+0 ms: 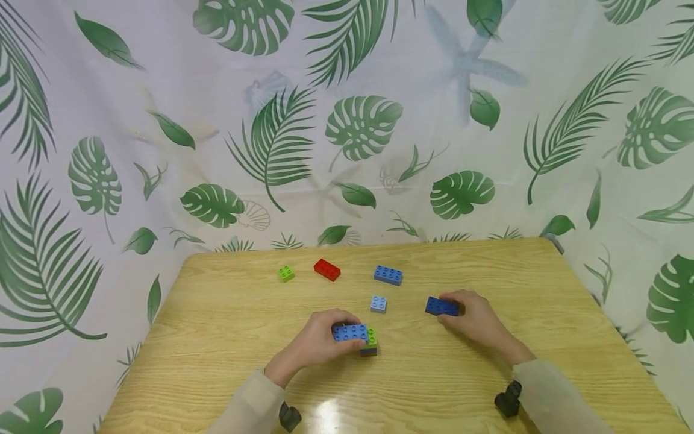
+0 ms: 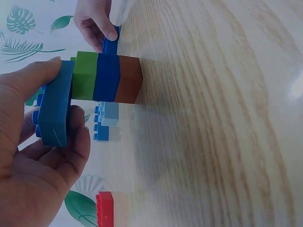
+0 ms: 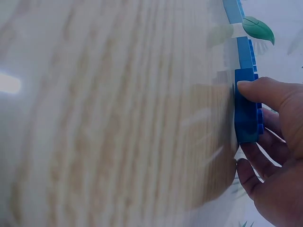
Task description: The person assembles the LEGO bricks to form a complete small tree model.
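My left hand (image 1: 324, 339) grips a long blue brick (image 1: 349, 332) between thumb and fingers. One end of this brick overlaps the top of a small stack, whose layers are a green brick (image 2: 85, 75), a dark blue brick (image 2: 106, 78) and a brown brick (image 2: 130, 79) at the bottom. Some of the green studs show beside it. On the right, my right hand (image 1: 473, 316) pinches a long dark blue brick (image 1: 440, 306) by its sides, low at the table surface. Its studs face up, as the right wrist view also shows.
Behind the stack lies a small light blue brick (image 1: 378, 304). Farther back are another long blue brick (image 1: 388, 275), a red brick (image 1: 327, 269) and a small lime green brick (image 1: 286, 273). A leaf-patterned cloth (image 1: 358, 199) hangs behind the wooden table (image 1: 228, 319).
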`<state>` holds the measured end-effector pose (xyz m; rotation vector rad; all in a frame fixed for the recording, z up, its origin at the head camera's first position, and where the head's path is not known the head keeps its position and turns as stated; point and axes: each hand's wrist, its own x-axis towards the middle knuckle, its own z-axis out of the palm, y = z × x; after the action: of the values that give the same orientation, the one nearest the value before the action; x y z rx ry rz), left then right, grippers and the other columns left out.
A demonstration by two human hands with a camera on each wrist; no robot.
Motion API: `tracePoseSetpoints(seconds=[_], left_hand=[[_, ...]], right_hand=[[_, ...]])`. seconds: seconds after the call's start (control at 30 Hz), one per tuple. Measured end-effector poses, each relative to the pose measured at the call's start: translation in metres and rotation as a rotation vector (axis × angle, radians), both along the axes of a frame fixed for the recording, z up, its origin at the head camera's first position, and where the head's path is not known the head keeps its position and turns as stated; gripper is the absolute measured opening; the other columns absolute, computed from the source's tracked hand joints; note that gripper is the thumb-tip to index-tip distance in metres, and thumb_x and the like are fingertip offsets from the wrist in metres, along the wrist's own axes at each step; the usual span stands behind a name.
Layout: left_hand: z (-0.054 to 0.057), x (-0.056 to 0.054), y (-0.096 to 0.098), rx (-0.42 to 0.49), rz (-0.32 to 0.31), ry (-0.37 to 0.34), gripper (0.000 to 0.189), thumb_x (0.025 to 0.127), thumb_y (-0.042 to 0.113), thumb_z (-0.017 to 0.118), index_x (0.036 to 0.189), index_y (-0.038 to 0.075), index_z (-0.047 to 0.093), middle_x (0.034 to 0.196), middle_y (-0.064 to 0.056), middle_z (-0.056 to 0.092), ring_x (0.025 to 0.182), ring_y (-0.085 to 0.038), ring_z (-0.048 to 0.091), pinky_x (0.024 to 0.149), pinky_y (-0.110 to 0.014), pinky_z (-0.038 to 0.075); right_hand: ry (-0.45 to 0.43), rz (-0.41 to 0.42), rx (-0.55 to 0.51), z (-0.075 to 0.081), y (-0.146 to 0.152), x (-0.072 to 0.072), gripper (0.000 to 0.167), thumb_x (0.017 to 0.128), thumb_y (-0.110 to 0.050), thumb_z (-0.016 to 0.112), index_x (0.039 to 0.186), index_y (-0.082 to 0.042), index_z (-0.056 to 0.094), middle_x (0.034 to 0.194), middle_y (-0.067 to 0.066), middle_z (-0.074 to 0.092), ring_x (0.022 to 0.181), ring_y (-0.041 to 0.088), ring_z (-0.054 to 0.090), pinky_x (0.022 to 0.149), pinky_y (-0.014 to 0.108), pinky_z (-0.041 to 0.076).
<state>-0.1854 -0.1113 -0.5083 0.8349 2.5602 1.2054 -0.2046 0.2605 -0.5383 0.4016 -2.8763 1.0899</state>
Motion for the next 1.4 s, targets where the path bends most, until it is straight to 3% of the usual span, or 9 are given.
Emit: tracePoseSetpoints(seconds=[0.17, 0.33, 0.6, 0.73, 1.07, 1.4], left_hand=[[0.000, 0.000, 0.000, 0.006, -0.008, 0.003, 0.039, 0.094, 0.040, 0.081, 0.125, 0.016, 0.074, 0.118, 0.001, 0.074, 0.099, -0.008, 0.066, 0.087, -0.025, 0.055], [0.000, -0.001, 0.000, 0.005, -0.009, 0.007, 0.039, 0.094, 0.040, 0.081, 0.124, 0.016, 0.074, 0.118, 0.002, 0.074, 0.099, -0.008, 0.066, 0.087, -0.025, 0.055], [-0.002, -0.001, -0.001, 0.005, -0.013, -0.004, 0.041, 0.095, 0.043, 0.080, 0.124, 0.016, 0.074, 0.118, 0.002, 0.074, 0.098, -0.007, 0.065, 0.087, -0.025, 0.055], [-0.002, -0.002, -0.001, 0.003, -0.012, -0.002, 0.041, 0.095, 0.043, 0.079, 0.125, 0.016, 0.074, 0.118, 0.002, 0.074, 0.098, -0.007, 0.065, 0.088, -0.025, 0.055], [0.000, -0.002, -0.001, 0.004, -0.015, -0.011, 0.041, 0.095, 0.042, 0.080, 0.125, 0.015, 0.074, 0.117, 0.002, 0.074, 0.099, -0.008, 0.066, 0.089, -0.026, 0.055], [0.001, -0.003, -0.001, 0.011, -0.018, 0.004, 0.039, 0.094, 0.042, 0.080, 0.123, 0.016, 0.075, 0.117, 0.001, 0.075, 0.100, -0.008, 0.066, 0.089, -0.027, 0.055]], right_hand=[[-0.002, -0.005, -0.002, -0.003, 0.001, -0.002, 0.043, 0.093, -0.018, 0.081, 0.130, 0.000, 0.071, 0.129, 0.023, 0.071, 0.117, 0.043, 0.064, 0.097, 0.060, 0.055], [-0.019, 0.007, -0.029, 0.003, -0.003, -0.003, 0.041, 0.095, -0.017, 0.079, 0.131, -0.001, 0.071, 0.127, 0.021, 0.071, 0.116, 0.040, 0.067, 0.095, 0.057, 0.057], [0.013, 0.076, -0.031, 0.021, -0.022, 0.002, 0.039, 0.094, -0.018, 0.080, 0.130, -0.005, 0.072, 0.127, 0.017, 0.071, 0.105, 0.026, 0.067, 0.078, 0.031, 0.055], [0.030, 0.110, -0.017, 0.027, -0.033, 0.003, 0.037, 0.094, -0.018, 0.081, 0.128, -0.008, 0.073, 0.124, 0.012, 0.072, 0.101, 0.019, 0.064, 0.074, 0.025, 0.052], [0.046, 0.222, -0.038, 0.045, -0.057, 0.011, 0.036, 0.093, -0.018, 0.083, 0.126, -0.010, 0.074, 0.119, 0.007, 0.072, 0.096, 0.013, 0.060, 0.074, 0.024, 0.051], [0.042, 0.301, -0.045, 0.051, -0.077, 0.016, 0.035, 0.092, -0.018, 0.083, 0.125, -0.012, 0.074, 0.120, 0.004, 0.073, 0.097, 0.011, 0.060, 0.077, 0.032, 0.055]])
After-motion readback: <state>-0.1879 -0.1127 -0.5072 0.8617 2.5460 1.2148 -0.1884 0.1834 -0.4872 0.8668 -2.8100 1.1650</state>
